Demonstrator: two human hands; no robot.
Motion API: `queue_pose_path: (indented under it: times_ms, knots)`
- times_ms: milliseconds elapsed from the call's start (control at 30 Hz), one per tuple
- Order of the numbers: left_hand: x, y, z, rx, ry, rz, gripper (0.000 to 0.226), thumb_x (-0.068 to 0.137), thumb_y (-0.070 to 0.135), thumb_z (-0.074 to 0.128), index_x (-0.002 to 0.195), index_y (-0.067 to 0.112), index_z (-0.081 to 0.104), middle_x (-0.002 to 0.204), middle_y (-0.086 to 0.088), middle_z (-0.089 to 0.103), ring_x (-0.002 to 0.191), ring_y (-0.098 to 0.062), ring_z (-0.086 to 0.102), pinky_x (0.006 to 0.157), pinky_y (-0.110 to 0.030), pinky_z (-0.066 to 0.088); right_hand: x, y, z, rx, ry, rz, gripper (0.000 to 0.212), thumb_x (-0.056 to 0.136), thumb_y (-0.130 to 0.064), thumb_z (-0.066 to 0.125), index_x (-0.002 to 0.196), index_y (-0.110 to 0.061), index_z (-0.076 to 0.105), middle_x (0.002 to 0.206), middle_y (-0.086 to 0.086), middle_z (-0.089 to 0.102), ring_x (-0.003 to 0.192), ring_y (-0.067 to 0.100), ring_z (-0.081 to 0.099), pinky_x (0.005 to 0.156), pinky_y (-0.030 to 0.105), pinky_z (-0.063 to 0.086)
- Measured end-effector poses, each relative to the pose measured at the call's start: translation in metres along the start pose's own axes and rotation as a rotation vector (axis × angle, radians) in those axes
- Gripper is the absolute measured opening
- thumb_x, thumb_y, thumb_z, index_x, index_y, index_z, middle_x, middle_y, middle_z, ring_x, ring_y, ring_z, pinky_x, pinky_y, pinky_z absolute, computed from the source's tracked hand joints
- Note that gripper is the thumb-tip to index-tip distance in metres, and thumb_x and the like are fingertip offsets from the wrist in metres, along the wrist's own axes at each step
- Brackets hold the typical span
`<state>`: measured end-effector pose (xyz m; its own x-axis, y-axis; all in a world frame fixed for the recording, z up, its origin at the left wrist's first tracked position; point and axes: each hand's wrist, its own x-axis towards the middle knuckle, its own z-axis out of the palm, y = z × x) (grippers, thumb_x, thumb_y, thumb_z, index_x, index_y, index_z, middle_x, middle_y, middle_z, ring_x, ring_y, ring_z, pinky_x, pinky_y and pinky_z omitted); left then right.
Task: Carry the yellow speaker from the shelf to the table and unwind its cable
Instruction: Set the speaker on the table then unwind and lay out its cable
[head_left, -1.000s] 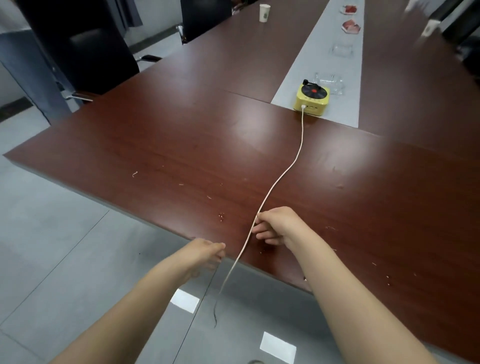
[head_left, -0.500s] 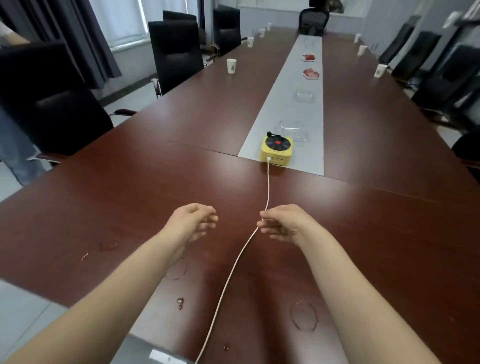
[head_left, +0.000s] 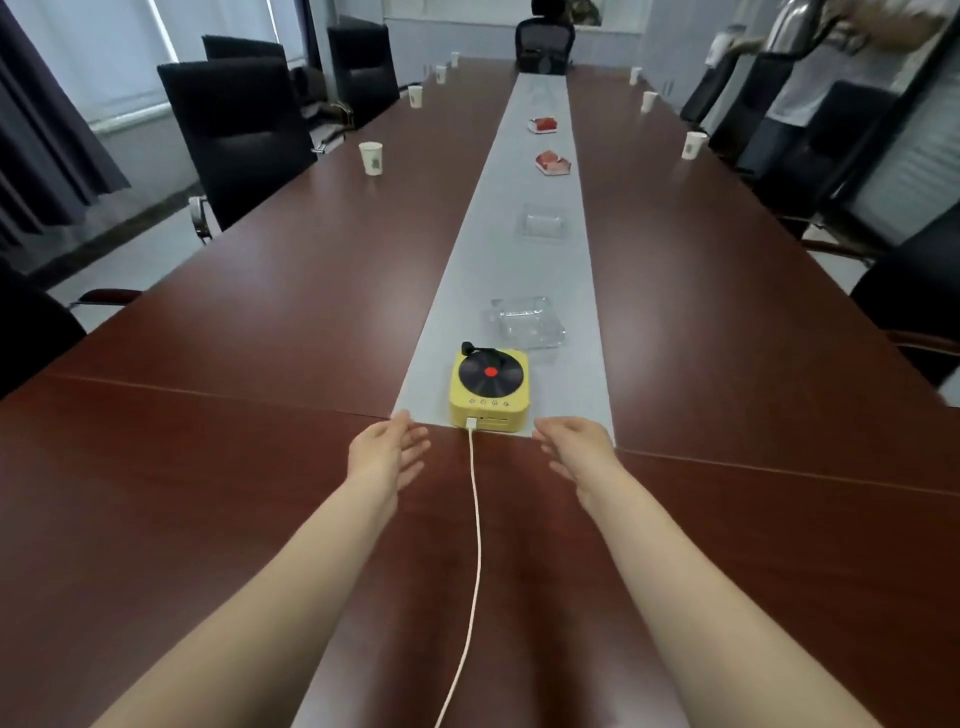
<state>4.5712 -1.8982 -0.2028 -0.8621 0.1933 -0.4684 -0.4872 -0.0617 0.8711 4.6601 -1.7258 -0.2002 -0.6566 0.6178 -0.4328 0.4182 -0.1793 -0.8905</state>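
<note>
Yellow square record-player speaker (head_left: 489, 388) sits on the grey runner (head_left: 519, 270) of the brown wooden table (head_left: 234, 338), one white cable (head_left: 475, 545) stretched out straight, left hand (head_left: 387, 451) and right hand (head_left: 574, 448) both spread open, empty, flanking it.

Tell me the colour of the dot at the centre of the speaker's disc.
Red, on the black disc; head view.

Yellow speaker (head_left: 489, 391) on table (head_left: 260, 364), cable (head_left: 475, 545) stretched out, both hands (head_left: 387, 449) empty, spread either side
</note>
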Motion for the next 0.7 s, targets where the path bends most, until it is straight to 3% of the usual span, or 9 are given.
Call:
queue_pose_path:
  times_ms: [100, 167, 300, 333, 400, 467, 567, 633, 700]
  knots:
    - [0.043, -0.001, 0.019, 0.062, 0.013, 0.026, 0.018, 0.095, 0.025, 0.051, 0.106, 0.011, 0.055, 0.100, -0.006, 0.061, 0.096, -0.020, 0.059, 0.088, -0.032, 0.046, 0.038, -0.004, 0.006, -0.004, 0.062, 0.010, 0.039, 0.088, -0.026, 0.059, 0.120, -0.005, 0.060, 0.130, 0.009, 0.059, 0.110, 0.018, 0.054, 0.095, 0.033, 0.043]
    - [0.067, -0.003, 0.029, 0.124, 0.013, 0.054, 0.015, 0.094, 0.025, 0.052, 0.103, 0.014, 0.056, 0.095, -0.002, 0.058, 0.091, -0.016, 0.054, 0.086, -0.029, 0.044, 0.060, -0.007, 0.012, -0.004, 0.097, 0.018, 0.052, 0.089, -0.030, 0.058, 0.134, -0.005, 0.051, 0.134, 0.008, 0.054, 0.116, 0.019, 0.051, 0.102, 0.036, 0.041]
    - [0.103, -0.005, 0.049, 0.253, -0.027, 0.105, 0.015, 0.096, 0.027, 0.048, 0.082, 0.028, 0.055, 0.094, 0.011, 0.053, 0.103, -0.016, 0.045, 0.091, -0.025, 0.039, 0.097, -0.009, 0.024, -0.032, 0.115, 0.048, 0.057, 0.094, -0.032, 0.049, 0.143, -0.005, 0.039, 0.146, 0.009, 0.044, 0.132, 0.025, 0.043, 0.110, 0.038, 0.034]
    - [0.110, -0.005, 0.055, 0.274, -0.054, 0.107, 0.014, 0.097, 0.028, 0.046, 0.096, 0.025, 0.059, 0.105, 0.013, 0.056, 0.113, -0.017, 0.046, 0.092, -0.022, 0.035, 0.106, -0.009, 0.027, -0.040, 0.116, 0.044, 0.054, 0.095, -0.029, 0.046, 0.141, -0.001, 0.039, 0.148, 0.012, 0.042, 0.135, 0.028, 0.040, 0.109, 0.038, 0.033]
    - [0.122, -0.006, 0.063, 0.314, -0.100, 0.113, 0.047, 0.097, 0.031, 0.043, 0.138, 0.007, 0.044, 0.147, 0.001, 0.044, 0.140, -0.022, 0.035, 0.107, -0.026, 0.027, 0.119, -0.007, 0.033, -0.026, 0.119, 0.010, 0.049, 0.098, -0.024, 0.042, 0.134, 0.009, 0.039, 0.146, 0.019, 0.041, 0.135, 0.032, 0.038, 0.109, 0.039, 0.032]
    - [0.136, -0.011, 0.071, 0.348, -0.141, 0.132, 0.058, 0.097, 0.032, 0.041, 0.143, -0.001, 0.027, 0.155, -0.014, 0.029, 0.144, -0.029, 0.026, 0.115, -0.036, 0.022, 0.131, -0.003, 0.041, -0.004, 0.115, -0.001, 0.046, 0.099, -0.022, 0.038, 0.131, 0.011, 0.040, 0.143, 0.021, 0.043, 0.133, 0.032, 0.039, 0.108, 0.040, 0.032]
    - [0.146, -0.020, 0.079, 0.312, -0.194, 0.123, 0.056, 0.099, 0.028, 0.039, 0.149, 0.009, 0.023, 0.157, -0.001, 0.029, 0.145, -0.018, 0.026, 0.108, -0.025, 0.023, 0.140, 0.006, 0.055, 0.021, 0.077, -0.057, 0.042, 0.099, -0.026, 0.035, 0.131, -0.005, 0.051, 0.135, 0.012, 0.055, 0.126, 0.026, 0.050, 0.103, 0.036, 0.042]
    - [0.148, -0.027, 0.079, 0.292, -0.244, 0.129, 0.056, 0.100, 0.026, 0.038, 0.152, 0.021, 0.019, 0.157, 0.008, 0.026, 0.143, -0.011, 0.028, 0.103, -0.020, 0.025, 0.149, 0.020, 0.061, 0.041, 0.074, -0.095, 0.046, 0.098, -0.032, 0.034, 0.140, -0.018, 0.045, 0.143, 0.000, 0.050, 0.132, 0.016, 0.046, 0.111, 0.036, 0.037]
    - [0.152, -0.033, 0.074, 0.286, -0.302, 0.141, 0.059, 0.099, 0.024, 0.041, 0.152, 0.027, 0.014, 0.157, 0.011, 0.025, 0.142, -0.009, 0.029, 0.111, -0.023, 0.025, 0.152, 0.030, 0.063, 0.073, 0.070, -0.114, 0.048, 0.099, -0.034, 0.032, 0.145, -0.022, 0.038, 0.149, -0.004, 0.043, 0.137, 0.013, 0.040, 0.115, 0.037, 0.032]
